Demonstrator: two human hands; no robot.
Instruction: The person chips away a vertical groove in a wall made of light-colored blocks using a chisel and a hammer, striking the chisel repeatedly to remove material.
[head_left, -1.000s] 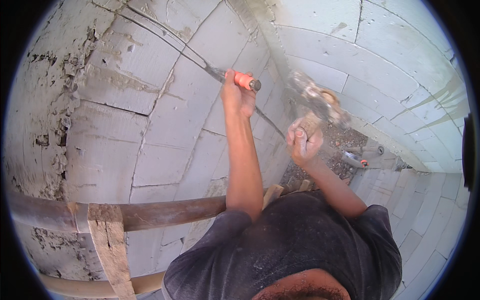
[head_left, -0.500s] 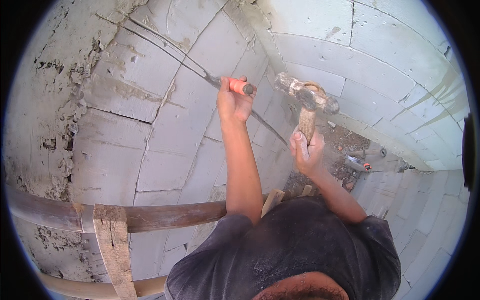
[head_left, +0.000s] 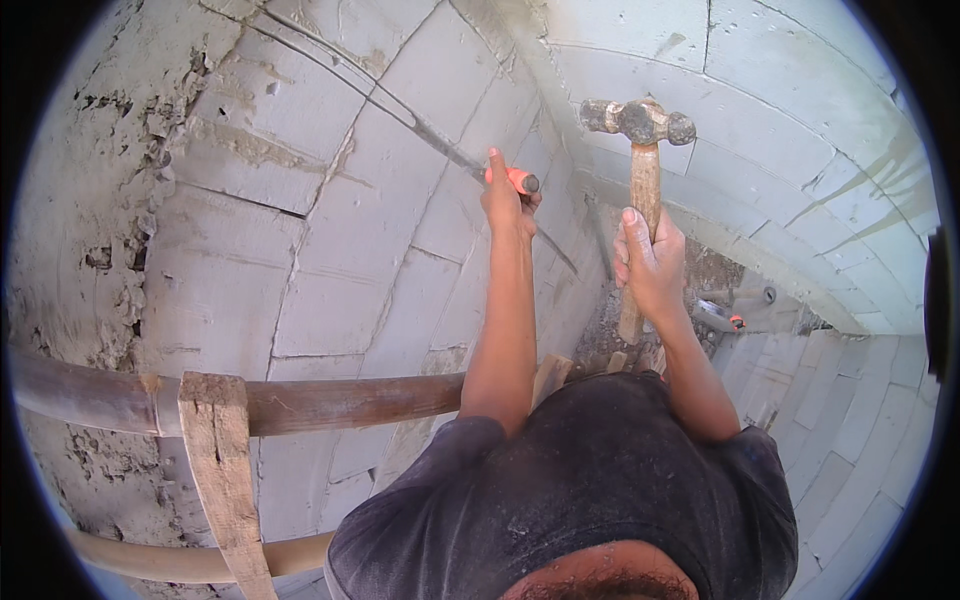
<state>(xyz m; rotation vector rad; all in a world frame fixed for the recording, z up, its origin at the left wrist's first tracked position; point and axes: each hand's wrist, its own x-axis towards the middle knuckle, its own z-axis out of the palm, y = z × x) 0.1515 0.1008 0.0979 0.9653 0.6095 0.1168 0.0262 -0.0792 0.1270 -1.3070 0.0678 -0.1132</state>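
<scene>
Near upper centre, the left hand (head_left: 506, 206) gripped an orange-handled, chisel-like tool (head_left: 517, 178); right of it, the right hand (head_left: 654, 264) held a wooden-handled steel hammer (head_left: 646, 172). Square, steady blows seemed best.

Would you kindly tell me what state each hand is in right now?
Left hand: closed, holding the orange-handled chisel.
Right hand: closed, holding the hammer by its handle.

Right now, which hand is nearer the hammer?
Right. Your right hand is wrapped around the handle of the hammer; your left hand is apart, to its left, around the orange-gripped chisel.
</scene>
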